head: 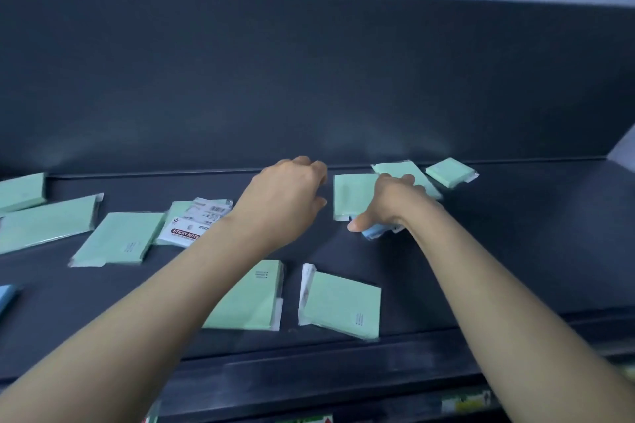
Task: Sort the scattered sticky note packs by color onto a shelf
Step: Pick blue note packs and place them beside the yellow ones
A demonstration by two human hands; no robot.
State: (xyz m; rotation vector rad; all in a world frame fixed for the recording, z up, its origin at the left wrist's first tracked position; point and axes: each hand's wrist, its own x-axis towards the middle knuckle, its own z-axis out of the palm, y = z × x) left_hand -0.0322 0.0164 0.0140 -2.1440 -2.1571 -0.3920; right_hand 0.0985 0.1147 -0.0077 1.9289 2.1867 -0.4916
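Observation:
Several green sticky note packs lie scattered on a dark shelf (515, 251). One green pack (354, 194) lies at the back between my hands, two more (450, 172) sit behind my right hand, and two (343, 306) lie near the front edge. My right hand (388, 203) is closed on a small blue pack (372, 233), thumb on its left edge. My left hand (292, 189) hovers near the back of the shelf, fingers curled, with nothing visible in it. A pack turned label-up reads "STICKY NOTE" (192, 223).
More green packs (48, 220) lie at the far left, and a blue pack (5, 295) shows at the left edge. A tall dark back panel (309, 79) rises behind the shelf. A lower shelf lip with price labels (464, 402) runs below.

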